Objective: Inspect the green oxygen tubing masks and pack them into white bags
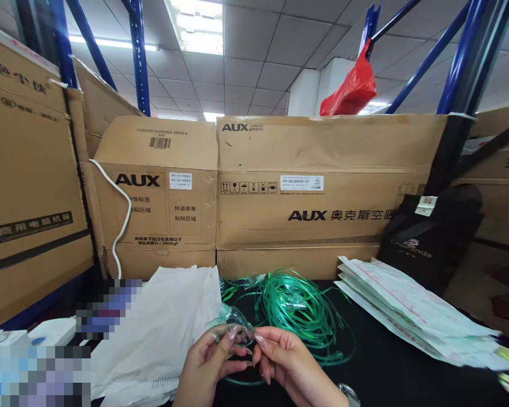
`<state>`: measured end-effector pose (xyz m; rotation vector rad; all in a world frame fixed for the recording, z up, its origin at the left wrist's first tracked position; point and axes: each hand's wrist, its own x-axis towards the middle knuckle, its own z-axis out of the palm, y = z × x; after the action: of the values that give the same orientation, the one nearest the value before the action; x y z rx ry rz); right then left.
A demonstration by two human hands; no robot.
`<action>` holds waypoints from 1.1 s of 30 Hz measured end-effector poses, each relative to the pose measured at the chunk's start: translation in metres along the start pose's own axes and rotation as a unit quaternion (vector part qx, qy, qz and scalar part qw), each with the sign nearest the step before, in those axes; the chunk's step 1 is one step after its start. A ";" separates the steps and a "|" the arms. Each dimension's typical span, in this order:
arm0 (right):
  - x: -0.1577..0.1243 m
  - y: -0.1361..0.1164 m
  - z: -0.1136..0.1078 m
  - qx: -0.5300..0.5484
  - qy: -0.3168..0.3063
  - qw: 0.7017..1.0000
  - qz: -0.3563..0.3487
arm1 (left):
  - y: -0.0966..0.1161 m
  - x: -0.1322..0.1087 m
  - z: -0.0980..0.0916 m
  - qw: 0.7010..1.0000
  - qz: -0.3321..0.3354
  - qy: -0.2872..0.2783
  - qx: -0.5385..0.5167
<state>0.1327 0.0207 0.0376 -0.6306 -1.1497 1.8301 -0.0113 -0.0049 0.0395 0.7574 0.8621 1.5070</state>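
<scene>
In the head view, the only one we have, we find a clear plastic piece (241,325) held up between two bare hands, over the near part of the dark surface (382,362). The left hand (210,359) comes in from about seven o'clock, its thumb and forefinger pinched on the piece; the right hand (288,353) comes from about five o'clock, its fingertips closed on the piece's right edge. Neither set of fingers looks released, though we cannot tell how firmly each grips.

The relation that matters most to us is this: the piece lies directly between the two pinches, at one to two o'clock from the bulk of the left hand and ten o'clock from the bulk of the right. Its visible spread runs roughly from nine to three o'clock; being thin and see-through, its true long axis is hard for us to read. Both hands touch it, so neither is nearer, but the left overlaps more of it.

From the fingers, a coil of green tubing (305,302) rests at one o'clock, closer to the right hand; we cannot tell whether the piece is joined to it. A white packet (161,322) lies at ten o'clock, a stack of printed packets (415,311) between two and three, and a large carton (322,226) stands beyond, toward one o'clock.
</scene>
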 end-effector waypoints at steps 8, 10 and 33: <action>0.006 0.010 -0.007 -0.128 0.005 0.985 -0.115 | -0.001 0.002 -0.004 0.999 0.026 0.014 0.029; 0.002 0.010 -0.005 -0.168 0.006 0.977 -0.129 | -0.001 0.002 -0.004 0.999 0.026 0.005 0.034; -0.003 0.003 -0.008 -0.224 -0.056 0.969 -0.084 | -0.009 0.003 -0.008 0.988 0.035 -0.079 0.129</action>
<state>0.1387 0.0212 0.0311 -0.6636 -1.6641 1.4851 -0.0136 -0.0027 0.0272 1.0934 0.9277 1.3901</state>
